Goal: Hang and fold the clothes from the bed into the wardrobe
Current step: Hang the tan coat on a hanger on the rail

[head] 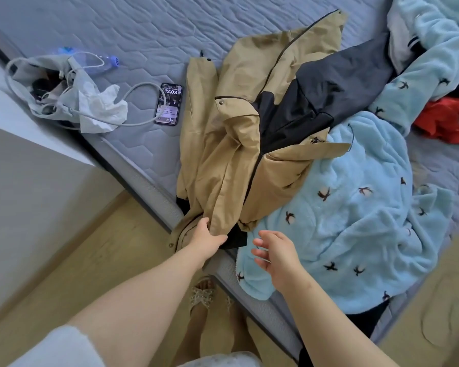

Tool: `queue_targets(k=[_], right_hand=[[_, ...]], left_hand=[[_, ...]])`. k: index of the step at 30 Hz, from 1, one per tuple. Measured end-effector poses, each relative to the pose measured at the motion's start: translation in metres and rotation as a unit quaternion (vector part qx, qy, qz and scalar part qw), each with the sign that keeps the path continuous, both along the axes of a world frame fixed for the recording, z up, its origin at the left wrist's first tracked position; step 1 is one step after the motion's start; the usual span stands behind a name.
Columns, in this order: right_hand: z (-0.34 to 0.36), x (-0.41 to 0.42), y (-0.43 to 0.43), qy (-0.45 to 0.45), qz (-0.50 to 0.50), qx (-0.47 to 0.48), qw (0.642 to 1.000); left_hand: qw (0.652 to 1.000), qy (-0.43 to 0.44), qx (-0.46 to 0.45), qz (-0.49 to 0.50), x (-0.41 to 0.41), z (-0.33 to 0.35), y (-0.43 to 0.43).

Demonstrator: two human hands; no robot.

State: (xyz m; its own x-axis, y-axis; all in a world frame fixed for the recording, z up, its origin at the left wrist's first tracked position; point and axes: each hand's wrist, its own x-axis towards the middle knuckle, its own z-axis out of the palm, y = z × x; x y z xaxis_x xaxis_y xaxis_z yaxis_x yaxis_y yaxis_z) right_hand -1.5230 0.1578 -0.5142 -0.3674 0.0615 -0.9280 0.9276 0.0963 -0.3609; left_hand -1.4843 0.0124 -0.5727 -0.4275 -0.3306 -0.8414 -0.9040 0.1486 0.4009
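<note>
Beside jacket [236, 133], phone [169, 104] (reads 13:03).

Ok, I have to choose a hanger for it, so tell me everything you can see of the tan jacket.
The tan jacket looks like thin, smooth woven shell fabric, with a black lining showing inside, a dark zip line and a metal snap. It lies open and crumpled on the grey quilted mattress, its near end draped over the bed's edge. The left hand grips that near end. One tan flap overlaps the light blue fleece garment.
</note>
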Motion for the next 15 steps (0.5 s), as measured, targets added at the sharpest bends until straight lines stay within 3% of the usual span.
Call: queue_targets(k=[3, 9, 15], right_hand=[[0.001, 0.007, 0.003, 0.001, 0.010, 0.009, 1.000], [0.044, 0.022, 0.001, 0.022, 0.011, -0.003, 1.000], [0.122, 0.032, -0.001, 0.112, 0.004, -0.062, 0.992]], left_hand=[[0.997, 0.020, -0.057, -0.038, 0.005, 0.008, -0.003], [0.989, 0.144, -0.026, -0.007, 0.013, 0.081, -0.030], [0.967, 0.254, 0.018, 0.028, 0.002, 0.183, -0.035]])
